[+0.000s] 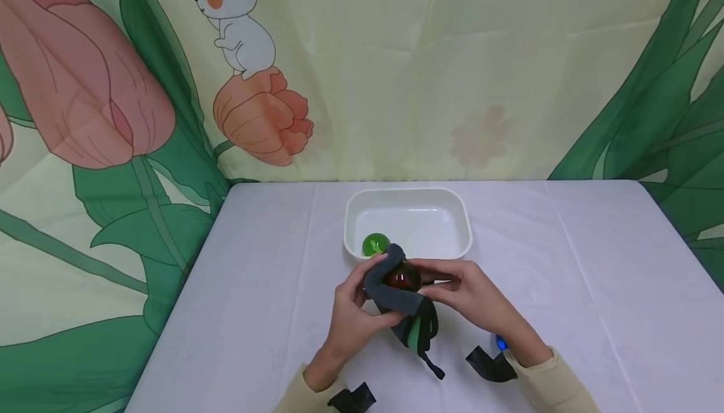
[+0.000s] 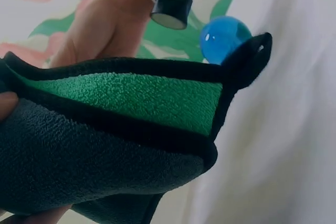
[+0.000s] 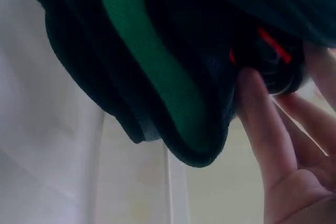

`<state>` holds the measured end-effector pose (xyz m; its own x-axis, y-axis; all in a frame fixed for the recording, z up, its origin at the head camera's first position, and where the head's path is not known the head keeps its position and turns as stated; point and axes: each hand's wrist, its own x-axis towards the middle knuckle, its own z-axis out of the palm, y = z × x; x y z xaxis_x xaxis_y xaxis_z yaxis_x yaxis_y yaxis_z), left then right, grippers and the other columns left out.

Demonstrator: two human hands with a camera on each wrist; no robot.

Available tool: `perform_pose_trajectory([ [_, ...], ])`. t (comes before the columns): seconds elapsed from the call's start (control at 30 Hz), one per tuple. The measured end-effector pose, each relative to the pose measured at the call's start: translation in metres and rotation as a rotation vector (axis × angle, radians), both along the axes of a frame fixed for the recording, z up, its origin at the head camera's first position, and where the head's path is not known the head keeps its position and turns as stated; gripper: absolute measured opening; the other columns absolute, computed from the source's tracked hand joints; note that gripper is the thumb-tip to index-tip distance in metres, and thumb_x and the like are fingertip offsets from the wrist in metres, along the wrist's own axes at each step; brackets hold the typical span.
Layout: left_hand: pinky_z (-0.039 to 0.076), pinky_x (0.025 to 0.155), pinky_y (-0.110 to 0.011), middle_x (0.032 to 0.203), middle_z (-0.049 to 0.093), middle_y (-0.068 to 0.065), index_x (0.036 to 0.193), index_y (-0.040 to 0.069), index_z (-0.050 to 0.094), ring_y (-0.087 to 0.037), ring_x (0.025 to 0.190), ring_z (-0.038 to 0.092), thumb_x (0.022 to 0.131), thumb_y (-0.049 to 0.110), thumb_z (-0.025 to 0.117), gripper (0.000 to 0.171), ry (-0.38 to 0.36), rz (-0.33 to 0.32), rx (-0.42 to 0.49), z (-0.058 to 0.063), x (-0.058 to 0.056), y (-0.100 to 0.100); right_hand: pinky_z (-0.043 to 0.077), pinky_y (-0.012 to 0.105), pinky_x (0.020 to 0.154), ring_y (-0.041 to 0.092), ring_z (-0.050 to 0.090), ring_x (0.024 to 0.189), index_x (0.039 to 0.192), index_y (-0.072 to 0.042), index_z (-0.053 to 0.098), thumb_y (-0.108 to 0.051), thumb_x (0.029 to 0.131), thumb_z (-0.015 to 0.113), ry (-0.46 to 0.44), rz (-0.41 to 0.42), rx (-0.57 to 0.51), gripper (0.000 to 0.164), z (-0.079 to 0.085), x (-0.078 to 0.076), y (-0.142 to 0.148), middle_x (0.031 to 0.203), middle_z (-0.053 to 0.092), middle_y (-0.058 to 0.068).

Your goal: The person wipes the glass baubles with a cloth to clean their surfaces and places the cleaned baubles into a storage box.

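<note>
Above the table, my left hand (image 1: 355, 315) grips a folded dark grey-blue cloth (image 1: 398, 300) with a green inner side and black edging. A dark red, glossy ball (image 1: 403, 276) sits in the fold of this cloth. My right hand (image 1: 477, 290) pinches the ball from the right with its thumb and fingers; in the right wrist view the ball (image 3: 273, 59) is partly covered by cloth. One loop of black edging hangs from the cloth's lower corner. The left wrist view shows the cloth (image 2: 100, 150) close up, its green side (image 2: 131, 95) showing between dark edges.
Behind the hands stands a white tray (image 1: 408, 193) with a clear green ball (image 1: 375, 244) at its near left. A blue ball (image 1: 501, 342) lies on the white-covered table (image 1: 271, 312), partly hidden by the right wrist. A printed curtain (image 1: 396, 73) hangs behind.
</note>
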<state>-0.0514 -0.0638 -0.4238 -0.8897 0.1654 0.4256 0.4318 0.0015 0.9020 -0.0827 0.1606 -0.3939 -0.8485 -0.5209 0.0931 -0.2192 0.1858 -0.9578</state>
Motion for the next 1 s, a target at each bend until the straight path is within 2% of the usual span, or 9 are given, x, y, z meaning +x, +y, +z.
perform_pose_trajectory([
  [0.1,0.058,0.083,-0.028,0.132,0.06,-0.019,0.139,0.004,0.051,-0.02,0.113,0.064,0.071,-0.011,0.08,0.075,0.007,0.003,0.019,0.0007,-0.0003,-0.0008,0.056,0.026,0.088,0.012,0.066,0.113,0.137,-0.003,0.057,-0.012,0.093,0.068,0.015,0.009,0.012,0.047,0.0006,0.0007,-0.0013,0.136,0.061,0.015],
  [0.23,0.058,0.083,-0.028,0.131,0.06,-0.019,0.138,0.004,0.051,-0.02,0.111,0.065,0.071,-0.012,0.08,0.075,0.002,-0.009,0.031,0.0024,-0.0006,-0.001,0.057,0.029,0.088,0.017,0.066,0.113,0.138,-0.008,0.058,-0.012,0.091,0.07,0.11,0.012,0.07,0.049,0.0047,0.0028,0.0002,0.136,0.062,0.011],
  [0.37,0.058,0.085,-0.03,0.132,0.06,-0.018,0.137,0.004,0.052,-0.021,0.113,0.065,0.071,-0.011,0.08,0.073,-0.025,-0.019,0.028,0.0035,0.0004,0.0003,0.056,0.031,0.089,0.016,0.064,0.116,0.137,-0.014,0.059,-0.003,0.084,0.076,0.268,0.014,0.102,0.057,0.0067,0.0058,0.0031,0.134,0.062,0.005],
  [0.47,0.056,0.09,-0.031,0.133,0.059,-0.018,0.137,0.004,0.051,-0.023,0.115,0.064,0.072,-0.011,0.079,0.073,-0.041,-0.024,0.037,0.0041,0.0011,0.0011,0.053,0.024,0.092,0.016,0.061,0.121,0.135,-0.015,0.062,0.006,0.078,0.079,0.417,0.012,0.098,0.064,0.0044,0.0073,0.0033,0.135,0.062,0.004],
  [0.57,0.055,0.092,-0.031,0.134,0.058,-0.019,0.137,0.003,0.051,-0.023,0.117,0.063,0.072,-0.011,0.079,0.072,-0.047,-0.033,0.042,0.0046,0.0013,0.0015,0.05,0.017,0.094,0.016,0.058,0.125,0.133,-0.013,0.064,0.009,0.075,0.079,0.501,0.005,0.086,0.064,0.0011,0.0078,0.0024,0.136,0.061,0.008],
  [0.73,0.055,0.094,-0.03,0.135,0.057,-0.017,0.138,0.005,0.051,-0.022,0.119,0.062,0.073,-0.01,0.079,0.073,-0.073,-0.043,0.036,0.0044,0.0026,0.0002,0.052,0.02,0.093,0.012,0.059,0.122,0.132,-0.011,0.064,0.008,0.076,0.079,0.468,0.013,0.05,0.062,-0.0017,0.008,0.0,0.133,0.062,0.005],
  [0.87,0.056,0.09,-0.028,0.135,0.056,-0.017,0.139,0.006,0.05,-0.021,0.117,0.062,0.074,-0.009,0.08,0.073,-0.071,-0.057,0.036,0.0034,0.0022,-0.0011,0.055,0.025,0.09,0.011,0.064,0.114,0.134,-0.01,0.062,0.006,0.077,0.079,0.403,0.01,0.047,0.062,-0.0015,0.0079,-0.0006,0.129,0.064,0.005],
  [1.0,0.056,0.088,-0.027,0.136,0.055,-0.019,0.14,0.005,0.048,-0.019,0.117,0.062,0.074,-0.01,0.08,0.074,-0.044,-0.075,0.043,0.0024,0.0002,-0.0014,0.057,0.027,0.086,0.011,0.068,0.106,0.135,-0.006,0.06,-0.001,0.084,0.075,0.263,-0.01,0.039,0.053,-0.0023,0.0069,0.0002,0.127,0.066,0.01],
])
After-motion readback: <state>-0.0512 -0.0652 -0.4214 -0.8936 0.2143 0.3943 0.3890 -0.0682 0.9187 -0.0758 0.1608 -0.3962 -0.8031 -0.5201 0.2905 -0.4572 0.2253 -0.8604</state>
